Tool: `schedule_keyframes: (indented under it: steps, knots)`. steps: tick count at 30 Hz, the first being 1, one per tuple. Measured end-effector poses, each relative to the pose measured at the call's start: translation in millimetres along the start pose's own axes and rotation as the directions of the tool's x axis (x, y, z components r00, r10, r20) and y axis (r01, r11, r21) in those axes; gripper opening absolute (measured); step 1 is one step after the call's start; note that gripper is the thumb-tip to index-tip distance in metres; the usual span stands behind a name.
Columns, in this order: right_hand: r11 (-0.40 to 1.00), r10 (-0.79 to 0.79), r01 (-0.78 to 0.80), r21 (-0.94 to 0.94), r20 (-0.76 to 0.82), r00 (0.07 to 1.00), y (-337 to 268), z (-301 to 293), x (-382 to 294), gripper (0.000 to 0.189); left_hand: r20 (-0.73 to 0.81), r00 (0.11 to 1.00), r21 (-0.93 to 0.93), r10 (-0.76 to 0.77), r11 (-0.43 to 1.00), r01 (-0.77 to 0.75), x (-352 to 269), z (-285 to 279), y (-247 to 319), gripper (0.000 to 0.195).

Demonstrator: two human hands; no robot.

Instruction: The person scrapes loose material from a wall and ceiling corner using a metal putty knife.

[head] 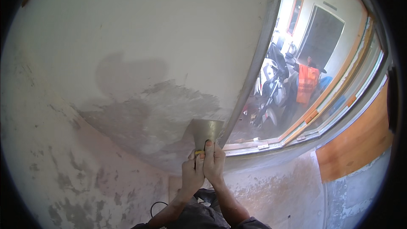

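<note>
A wide metal putty knife (208, 130) lies with its blade against the wall, close to the grey edge beside the window opening. My left hand (193, 171) and my right hand (213, 165) are pressed together around its handle, both thumbs pointing up towards the blade. A bit of yellow on the handle shows between the fingers; the rest of it is hidden. Left of the blade, a rough grey patch (171, 105) spreads over the pale wall (190, 38), with shadows falling on it.
An orange-brown wooden window frame (313, 116) curves along the right. Through the opening stand motorcycles (273, 79), one with an orange cloth (307, 82) over it. An orange-brown panel (353, 146) is at the lower right. Lower left, the wall (95, 171) is stained and blotchy.
</note>
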State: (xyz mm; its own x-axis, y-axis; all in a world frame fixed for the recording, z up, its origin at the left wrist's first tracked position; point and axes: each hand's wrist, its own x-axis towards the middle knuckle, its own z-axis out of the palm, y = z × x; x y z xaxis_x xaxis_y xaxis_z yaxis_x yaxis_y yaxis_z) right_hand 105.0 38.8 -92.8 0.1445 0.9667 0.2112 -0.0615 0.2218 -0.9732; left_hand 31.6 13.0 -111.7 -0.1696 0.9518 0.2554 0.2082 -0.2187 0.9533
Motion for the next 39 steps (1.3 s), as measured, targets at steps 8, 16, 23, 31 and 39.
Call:
schedule_keyframes:
  steps: [8,16,23,31,39]
  knots:
    - [0.998,-0.058,0.058,-0.008,-0.030,0.998,41,2,0,0.037,0.016,0.999,0.082,0.042,0.996,-0.043,7,2,-29,0.037]
    - [0.998,-0.045,0.043,-0.047,-0.023,0.999,0,0,11,0.037,0.000,0.999,0.036,0.043,0.998,-0.043,14,7,-12,0.035]
    - [0.978,-0.077,0.073,-0.195,-0.013,0.997,9,-11,9,0.035,0.019,0.999,0.066,-0.033,0.997,0.032,2,8,-5,0.036]
    - [0.989,-0.044,0.043,-0.141,-0.010,0.999,38,-7,2,0.036,-0.022,0.996,0.018,-0.091,0.996,0.091,-7,10,-23,0.033]
    - [0.999,0.023,-0.024,0.043,0.039,0.999,35,0,-4,0.039,-0.010,0.992,0.065,-0.122,0.990,0.122,-5,5,-34,0.033]
